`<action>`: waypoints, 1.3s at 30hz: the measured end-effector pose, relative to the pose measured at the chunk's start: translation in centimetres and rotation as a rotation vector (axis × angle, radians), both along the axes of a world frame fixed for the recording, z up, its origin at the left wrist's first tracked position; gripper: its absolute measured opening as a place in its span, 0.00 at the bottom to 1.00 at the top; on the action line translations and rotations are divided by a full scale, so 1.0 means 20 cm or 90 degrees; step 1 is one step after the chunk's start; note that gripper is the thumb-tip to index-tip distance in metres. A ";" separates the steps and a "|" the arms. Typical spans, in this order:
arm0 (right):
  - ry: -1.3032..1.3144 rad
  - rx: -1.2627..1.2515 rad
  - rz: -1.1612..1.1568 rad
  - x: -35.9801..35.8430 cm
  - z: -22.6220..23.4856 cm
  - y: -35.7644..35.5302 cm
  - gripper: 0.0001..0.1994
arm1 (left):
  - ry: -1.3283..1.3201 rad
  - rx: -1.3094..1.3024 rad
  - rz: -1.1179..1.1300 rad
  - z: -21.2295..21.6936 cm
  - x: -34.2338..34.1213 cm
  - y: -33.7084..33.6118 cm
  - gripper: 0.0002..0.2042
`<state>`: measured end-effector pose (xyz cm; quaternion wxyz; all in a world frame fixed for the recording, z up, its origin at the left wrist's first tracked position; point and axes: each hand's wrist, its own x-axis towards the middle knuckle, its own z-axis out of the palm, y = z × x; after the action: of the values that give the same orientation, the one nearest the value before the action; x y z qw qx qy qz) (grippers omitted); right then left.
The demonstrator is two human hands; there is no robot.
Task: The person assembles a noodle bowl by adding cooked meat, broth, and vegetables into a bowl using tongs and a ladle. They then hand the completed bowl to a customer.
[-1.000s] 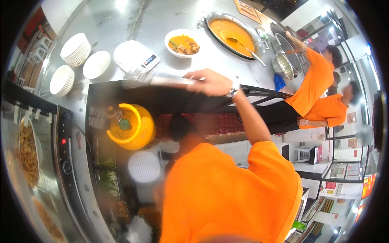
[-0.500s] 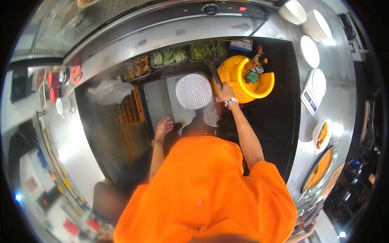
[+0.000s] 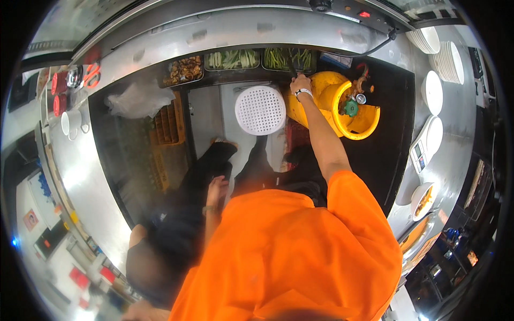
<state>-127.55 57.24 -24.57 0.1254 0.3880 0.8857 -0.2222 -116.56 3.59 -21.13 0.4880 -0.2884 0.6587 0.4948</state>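
Note:
My right hand (image 3: 301, 84) is closed around a slim dark tool (image 3: 290, 63), its kind unclear. The arm stretches forward, and the tool's far end lies over a tray of green vegetable stalks (image 3: 274, 58); where it meets them is hard to make out. Beside it are a tray of paler green cut vegetables (image 3: 232, 59) and a tray of brown pieces (image 3: 183, 70). My left hand (image 3: 216, 190) hangs low beside my orange shirt, fingers loosely apart and holding nothing. Right of my right wrist stands a yellow gas cylinder (image 3: 327, 101) with a green valve knob.
A white perforated stool (image 3: 261, 111) stands on the floor ahead. A person in dark clothes (image 3: 166, 241) is close at my left. Steel counters surround me; the right one bears stacked white plates (image 3: 447, 61), a scale (image 3: 426, 143) and a bowl of food (image 3: 423, 201). A plastic bag (image 3: 140, 99) lies left.
My right hand has reached farther forward, carrying the dark tool to the stalk tray. My left hand has dropped back toward my body. The view has shifted, and the person at left shows more.

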 end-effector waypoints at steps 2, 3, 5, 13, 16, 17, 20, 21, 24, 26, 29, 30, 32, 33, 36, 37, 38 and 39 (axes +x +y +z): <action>0.059 -0.050 -0.111 0.05 0.07 -0.04 0.19 | 0.010 0.006 -0.009 0.01 -0.06 0.04 0.19; 0.091 -0.070 -0.169 0.08 0.12 -0.06 0.17 | 0.005 0.011 -0.022 0.00 -0.09 0.07 0.18; 0.144 -0.075 -0.159 0.17 0.21 -0.12 0.16 | 0.002 0.026 -0.041 -0.02 -0.15 0.13 0.18; 0.296 -0.086 -0.184 0.60 0.65 -0.37 0.13 | 0.006 0.108 -0.139 -0.15 -0.44 0.45 0.18; 0.350 -0.210 -0.268 0.78 0.79 -0.45 0.13 | -0.009 0.180 -0.124 -0.17 -0.48 0.69 0.20; 0.356 -0.217 -0.284 0.83 0.82 -0.45 0.13 | 0.000 0.223 -0.119 -0.17 -0.45 0.78 0.21; 0.372 -0.248 -0.341 0.92 0.90 -0.45 0.14 | -0.051 0.295 -0.192 -0.18 -0.38 1.04 0.22; 0.368 -0.254 -0.360 0.94 0.92 -0.44 0.15 | -0.080 0.306 -0.232 -0.19 -0.37 1.12 0.22; 0.406 -0.281 -0.364 1.02 1.01 -0.45 0.14 | -0.125 0.298 -0.285 -0.25 -0.40 1.26 0.23; 0.399 -0.300 -0.358 1.12 1.10 -0.47 0.14 | -0.120 0.285 -0.278 -0.28 -0.42 1.25 0.23; 0.403 -0.205 -0.401 1.38 1.34 -0.47 0.15 | -0.090 0.247 -0.326 -0.30 -0.50 1.24 0.25; 0.387 -0.150 -0.437 1.49 1.44 -0.46 0.15 | -0.118 0.233 -0.327 -0.31 -0.53 1.24 0.25; 0.370 0.054 -0.457 1.73 1.65 -0.38 0.16 | -0.115 0.250 -0.349 -0.29 -0.58 1.26 0.25; 0.307 0.108 -0.499 1.85 1.75 -0.32 0.16 | -0.124 0.254 -0.352 -0.27 -0.60 1.28 0.25; 0.177 0.235 -0.534 2.10 1.96 -0.11 0.15 | -0.113 0.242 -0.423 -0.20 -0.61 1.42 0.23; 0.155 0.307 -0.470 2.15 1.99 -0.05 0.15 | -0.099 0.247 -0.471 -0.16 -0.61 1.47 0.22; 0.113 0.364 -0.457 2.21 2.02 -0.02 0.14 | -0.088 0.254 -0.530 -0.10 -0.60 1.55 0.22; 0.131 0.353 -0.488 2.28 2.04 -0.03 0.14 | -0.110 0.293 -0.572 -0.04 -0.57 1.63 0.21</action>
<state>-82.02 56.61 16.28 -0.1621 0.6809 0.7128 -0.0450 -127.97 36.25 -21.93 0.7562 0.0983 0.5486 0.3429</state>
